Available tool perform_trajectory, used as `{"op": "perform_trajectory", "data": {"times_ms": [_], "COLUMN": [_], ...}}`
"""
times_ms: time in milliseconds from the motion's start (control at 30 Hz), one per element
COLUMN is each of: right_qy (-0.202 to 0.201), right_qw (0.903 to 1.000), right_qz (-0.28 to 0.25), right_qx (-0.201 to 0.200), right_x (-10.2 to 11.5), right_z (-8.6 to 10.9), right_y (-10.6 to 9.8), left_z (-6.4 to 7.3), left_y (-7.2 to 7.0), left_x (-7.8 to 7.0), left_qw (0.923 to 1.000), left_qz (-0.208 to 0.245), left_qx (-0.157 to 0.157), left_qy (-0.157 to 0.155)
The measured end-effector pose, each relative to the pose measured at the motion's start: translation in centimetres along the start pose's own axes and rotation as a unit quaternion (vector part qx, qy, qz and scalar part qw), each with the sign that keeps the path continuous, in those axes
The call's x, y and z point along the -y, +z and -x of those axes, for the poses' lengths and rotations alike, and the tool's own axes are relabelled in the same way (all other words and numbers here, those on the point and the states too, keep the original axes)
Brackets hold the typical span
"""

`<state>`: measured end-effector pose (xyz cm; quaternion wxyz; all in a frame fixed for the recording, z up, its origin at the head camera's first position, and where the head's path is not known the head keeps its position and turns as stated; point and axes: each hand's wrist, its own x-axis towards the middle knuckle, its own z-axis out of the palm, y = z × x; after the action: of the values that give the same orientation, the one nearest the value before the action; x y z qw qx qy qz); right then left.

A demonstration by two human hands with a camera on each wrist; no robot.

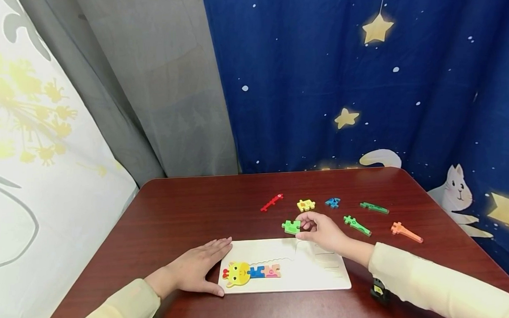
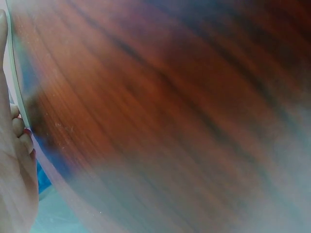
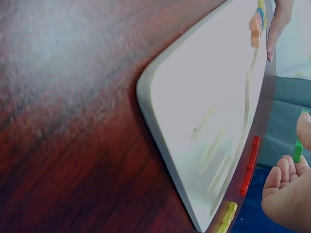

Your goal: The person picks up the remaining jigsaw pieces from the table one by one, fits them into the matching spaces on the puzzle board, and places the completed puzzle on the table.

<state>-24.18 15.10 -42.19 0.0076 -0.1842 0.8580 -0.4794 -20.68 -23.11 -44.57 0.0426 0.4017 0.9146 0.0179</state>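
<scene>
right hand (image 1: 324, 231) pinching notched green puzzle piece (image 1: 291, 227), smooth white board (image 1: 317, 276), glossy wood-grain table (image 1: 189, 212)

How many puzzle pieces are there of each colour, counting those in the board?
Red: 1
Yellow: 2
Blue: 2
Green: 3
Orange: 1
Pink: 1
Total: 10

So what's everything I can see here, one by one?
Table: 1, dark red-brown wood, under everything.
Board: 1, white, near edge, between the hands.
Fitted pieces: yellow head, blue, pink, in board's left end.
Light green piece: 1, pinched just above board.
Loose pieces: 6 beyond board; red, yellow, blue, dark green, green, orange.
Curtain: 1, blue, stars, behind.
Left hand: flat, at board's left edge.
Right hand: pinching light green piece.
</scene>
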Motion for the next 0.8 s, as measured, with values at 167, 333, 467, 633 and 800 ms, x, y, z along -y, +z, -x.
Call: {"op": "perform_trajectory", "data": {"times_ms": [167,333,467,633,800], "right_qy": [-0.014,-0.021,-0.027,-0.041,-0.048], "right_qw": [0.9999,0.9993,0.9988,0.9983,0.9972], "right_qz": [0.0,-0.007,-0.009,-0.004,-0.011], "right_qx": [0.009,0.03,0.04,0.041,0.056], "right_x": [0.1,0.4,0.5,0.5,0.2], "right_z": [0.5,1.3,1.8,2.4,3.0], "right_y": [0.3,0.5,0.7,0.9,1.4], "left_z": [0.0,0.0,0.0,-0.1,0.0], "left_y": [-0.1,-0.1,-0.2,-0.2,-0.1], "left_x": [-0.1,-0.2,-0.2,-0.1,-0.1], "left_qw": [1.0,1.0,1.0,1.0,1.0], "left_qz": [-0.002,0.006,0.004,-0.002,-0.002], "left_qx": [-0.002,0.003,0.004,-0.003,-0.006], "left_qy": [0.001,-0.004,-0.005,-0.001,0.003]}}
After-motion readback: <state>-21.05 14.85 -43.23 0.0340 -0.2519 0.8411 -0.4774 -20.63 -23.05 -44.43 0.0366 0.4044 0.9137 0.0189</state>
